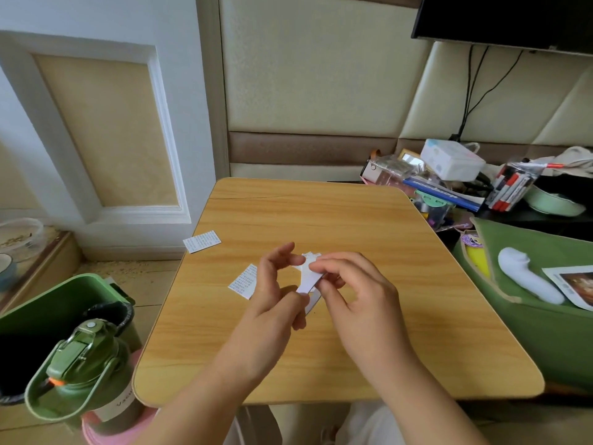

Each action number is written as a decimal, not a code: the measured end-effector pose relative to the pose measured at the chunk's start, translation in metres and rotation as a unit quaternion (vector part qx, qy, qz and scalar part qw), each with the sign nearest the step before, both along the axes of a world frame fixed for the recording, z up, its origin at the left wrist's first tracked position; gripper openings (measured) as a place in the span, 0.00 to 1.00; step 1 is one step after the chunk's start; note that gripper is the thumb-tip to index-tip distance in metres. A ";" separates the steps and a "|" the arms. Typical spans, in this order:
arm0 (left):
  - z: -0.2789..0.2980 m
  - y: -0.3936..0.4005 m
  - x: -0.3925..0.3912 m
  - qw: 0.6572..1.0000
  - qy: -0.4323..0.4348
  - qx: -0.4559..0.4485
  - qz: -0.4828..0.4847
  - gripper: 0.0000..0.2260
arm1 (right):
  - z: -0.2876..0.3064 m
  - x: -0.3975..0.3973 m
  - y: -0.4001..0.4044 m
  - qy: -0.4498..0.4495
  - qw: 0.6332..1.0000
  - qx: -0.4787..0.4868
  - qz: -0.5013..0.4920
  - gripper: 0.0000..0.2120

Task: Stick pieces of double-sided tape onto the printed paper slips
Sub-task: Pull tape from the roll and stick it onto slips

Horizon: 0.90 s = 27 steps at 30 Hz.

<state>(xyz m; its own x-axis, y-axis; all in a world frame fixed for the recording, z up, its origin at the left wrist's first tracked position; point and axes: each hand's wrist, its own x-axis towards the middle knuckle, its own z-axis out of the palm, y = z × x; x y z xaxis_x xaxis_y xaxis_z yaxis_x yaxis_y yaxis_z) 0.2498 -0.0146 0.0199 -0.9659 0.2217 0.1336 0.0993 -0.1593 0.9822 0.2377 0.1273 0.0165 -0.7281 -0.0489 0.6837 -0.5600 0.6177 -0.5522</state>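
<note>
Two printed slips lie on the wooden table [337, 342]: one [202, 241] near the far left edge, another [244, 281] just beside the left hand [276, 303]. Both hands, left and right hand [356, 293], pinch a white tape strip [309, 277] above the tabletop. Judged step: separating a tape piece. Next move calls for pressing it onto the nearer slip.

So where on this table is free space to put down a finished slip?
Bare wood on the table beyond the hands, along the right edge, and the near strip. Crowded: slips at left, left hand, right hand.
</note>
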 end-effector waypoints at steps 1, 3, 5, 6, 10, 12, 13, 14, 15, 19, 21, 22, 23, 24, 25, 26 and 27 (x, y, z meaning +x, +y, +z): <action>-0.003 0.000 0.000 1.000 0.008 -0.023 0.004 0.24 | 0.000 0.001 0.000 0.003 1.000 -0.007 0.004 0.11; -0.003 0.000 0.000 0.998 0.031 -0.059 -0.002 0.16 | 0.001 0.002 0.001 0.008 1.000 -0.027 0.005 0.11; 0.001 0.002 0.000 0.998 0.033 -0.061 -0.006 0.07 | 0.002 0.001 0.002 0.009 0.999 -0.044 -0.002 0.11; 0.002 0.002 0.002 0.998 0.036 -0.058 -0.016 0.07 | 0.003 0.001 0.003 0.005 0.999 -0.048 -0.006 0.12; 0.003 0.003 0.001 0.998 0.041 -0.048 -0.017 0.10 | 0.001 0.001 0.004 0.002 0.999 -0.038 -0.014 0.12; 0.002 0.005 0.000 0.997 0.048 -0.053 -0.010 0.09 | 0.000 0.005 0.002 0.010 1.000 -0.012 -0.024 0.13; 0.002 0.006 0.001 0.996 0.054 -0.064 -0.004 0.09 | 0.000 0.008 0.001 0.012 1.000 -0.003 -0.025 0.13; 0.002 0.007 0.001 0.995 0.060 -0.081 0.003 0.09 | 0.000 0.009 0.000 0.015 0.999 0.005 -0.028 0.14; 0.002 0.008 0.002 0.993 0.064 -0.098 0.010 0.10 | 0.000 0.011 -0.001 0.021 0.999 0.010 -0.034 0.14; 0.002 0.010 0.003 0.986 0.077 -0.148 0.027 0.10 | 0.000 0.012 -0.002 0.007 0.999 -0.012 -0.043 0.08; 0.002 0.011 0.003 0.980 0.097 -0.169 0.034 0.11 | 0.003 0.014 -0.001 -0.029 0.998 -0.037 -0.038 0.07; 0.002 0.011 0.003 0.977 0.108 -0.181 0.042 0.11 | 0.004 0.015 0.000 -0.054 0.997 -0.047 -0.037 0.07; 0.002 0.011 0.003 0.973 0.115 -0.192 0.052 0.11 | 0.005 0.016 0.000 -0.076 0.995 -0.054 -0.037 0.08; 0.004 0.012 0.003 0.970 0.121 -0.201 0.061 0.11 | 0.005 0.016 0.000 -0.089 0.994 -0.058 -0.038 0.09; 0.005 0.012 0.003 0.967 0.129 -0.209 0.068 0.11 | 0.006 0.016 0.001 -0.097 0.993 -0.064 -0.038 0.12; 0.006 0.012 0.003 0.963 0.139 -0.218 0.073 0.11 | 0.007 0.017 0.002 -0.101 0.992 -0.075 -0.032 0.15; 0.007 0.013 0.002 0.959 0.149 -0.228 0.079 0.11 | 0.009 0.017 0.003 -0.105 0.991 -0.083 -0.027 0.19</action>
<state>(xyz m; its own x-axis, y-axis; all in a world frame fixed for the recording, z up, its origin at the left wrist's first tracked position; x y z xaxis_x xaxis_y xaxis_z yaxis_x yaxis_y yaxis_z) 0.2522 -0.0020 0.0270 -0.9264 0.1768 0.3326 0.3737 0.3208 0.8703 0.2549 0.1302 0.0251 -0.8533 0.0940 0.5129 -0.3914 0.5345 -0.7491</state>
